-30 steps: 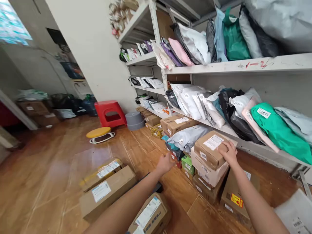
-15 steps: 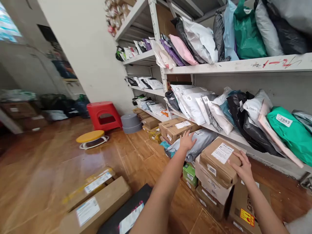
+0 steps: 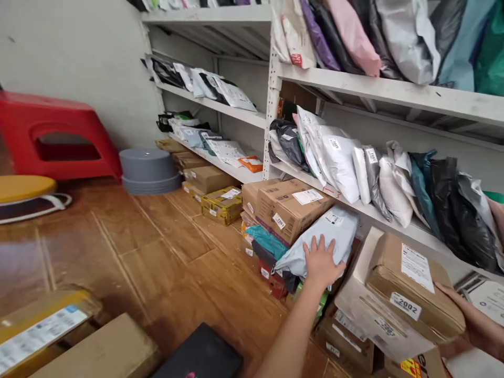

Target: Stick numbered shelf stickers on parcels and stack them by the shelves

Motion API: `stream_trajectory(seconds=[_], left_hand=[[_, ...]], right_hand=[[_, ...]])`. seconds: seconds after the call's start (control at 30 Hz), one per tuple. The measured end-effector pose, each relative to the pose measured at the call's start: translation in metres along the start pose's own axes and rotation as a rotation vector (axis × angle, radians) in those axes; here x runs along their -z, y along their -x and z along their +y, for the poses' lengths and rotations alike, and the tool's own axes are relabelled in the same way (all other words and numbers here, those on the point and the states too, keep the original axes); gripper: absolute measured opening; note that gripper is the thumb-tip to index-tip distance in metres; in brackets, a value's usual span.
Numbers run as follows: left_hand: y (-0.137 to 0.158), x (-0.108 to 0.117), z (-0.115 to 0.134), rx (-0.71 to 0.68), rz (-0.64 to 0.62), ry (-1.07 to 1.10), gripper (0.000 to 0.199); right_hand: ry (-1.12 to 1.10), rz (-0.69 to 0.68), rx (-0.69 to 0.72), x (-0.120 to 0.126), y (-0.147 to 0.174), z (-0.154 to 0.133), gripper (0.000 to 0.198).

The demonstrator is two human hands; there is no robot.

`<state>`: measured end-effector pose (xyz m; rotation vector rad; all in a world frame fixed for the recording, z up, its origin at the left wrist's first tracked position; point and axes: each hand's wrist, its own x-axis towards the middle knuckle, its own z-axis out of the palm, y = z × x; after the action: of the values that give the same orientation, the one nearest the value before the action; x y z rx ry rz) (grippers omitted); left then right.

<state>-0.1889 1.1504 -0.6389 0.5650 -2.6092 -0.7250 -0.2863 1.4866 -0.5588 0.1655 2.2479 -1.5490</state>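
Note:
My left hand lies with spread fingers on a pale grey-blue mailing bag, which rests on stacked parcels beneath the lowest shelf. At the lower right, my right hand grips the right side of a brown cardboard box labelled 2002. Part of that hand is hidden by the box. The box sits tilted above a pale parcel labelled 2003, on top of more boxes. Just left of the mailing bag is a cardboard box labelled 1001, with a teal bag under it.
White shelves full of mailing bags run along the right and back. Beyond the floor stand a red stool, a grey stool and a round yellow seat. A long carton and a black box lie in front.
The view has moved closer to the shelves and swung right. My left hand has come down onto the mailing bag. My right hand has shifted from the box's top to its side, and the box has tilted.

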Motion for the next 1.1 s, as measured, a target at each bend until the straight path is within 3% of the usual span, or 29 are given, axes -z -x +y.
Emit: stream_trajectory(seconds=[0.1,0.3,0.4,0.53,0.6,0.73,0.93,1.1], left_hand=[[0.009,-0.011,-0.004,-0.022,0.135,0.139,0.068],[0.023,-0.032,0.002,-0.037,0.264,0.264,0.060],[0.026,-0.038,0.000,-0.123,0.294,0.310,0.057],[0.028,-0.045,-0.007,-0.169,0.380,0.366,0.056],[0.029,-0.049,-0.008,-0.161,0.409,0.382,0.056],[0.029,-0.057,-0.008,-0.179,0.439,0.389,0.054],[0.022,-0.056,-0.011,-0.219,0.520,0.347,0.048],[0.018,-0.047,-0.013,-0.263,0.524,0.316,0.049]], right_hand=[[-0.112,-0.005,-0.196,-0.014,0.019,-0.019,0.085],[-0.087,0.088,-0.013,-0.023,0.021,-0.028,0.082],[-0.166,0.132,-0.045,-0.024,0.015,-0.029,0.077],[-0.340,0.257,-0.140,-0.035,0.007,-0.045,0.044],[-0.396,0.233,-0.141,-0.043,0.007,-0.055,0.027],[-0.412,0.156,-0.107,-0.057,0.013,-0.063,0.026],[-0.500,0.178,-0.014,-0.074,0.011,-0.034,0.020],[-0.464,0.227,0.151,-0.066,-0.002,-0.002,0.032]])
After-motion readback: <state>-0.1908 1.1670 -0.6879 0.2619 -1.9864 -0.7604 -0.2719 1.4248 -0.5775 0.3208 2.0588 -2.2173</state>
